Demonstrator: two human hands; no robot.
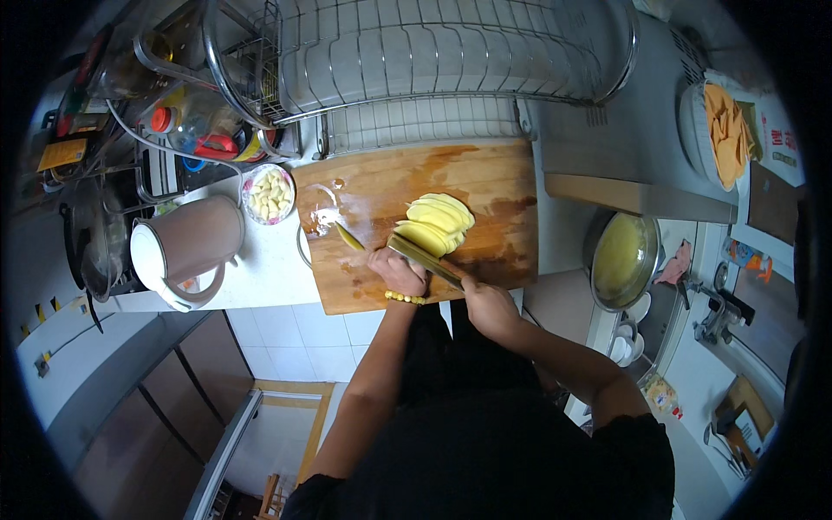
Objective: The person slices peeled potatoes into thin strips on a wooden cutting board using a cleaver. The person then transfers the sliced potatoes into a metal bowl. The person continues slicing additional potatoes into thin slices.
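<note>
On a wooden cutting board (364,182), my right hand (491,309) grips the handle of a kitchen knife (422,259), likely a cleaver seen nearly edge-on. Its blade lies along the near side of a fanned stack of pale yellow slices (435,221), which look like potato. My left hand (398,272), with a beaded bracelet at the wrist, is beside the blade's left end, fingers bent down; whether anything is under them is hidden. A separate thin yellow piece (350,237) lies to the left of that hand.
A bowl of peeled garlic cloves (268,194) and a large pitcher (188,250) stand left of the board. Behind it is a wire dish rack (422,97). To the right, a metal pot (623,260) with yellowish contents stands near the sink.
</note>
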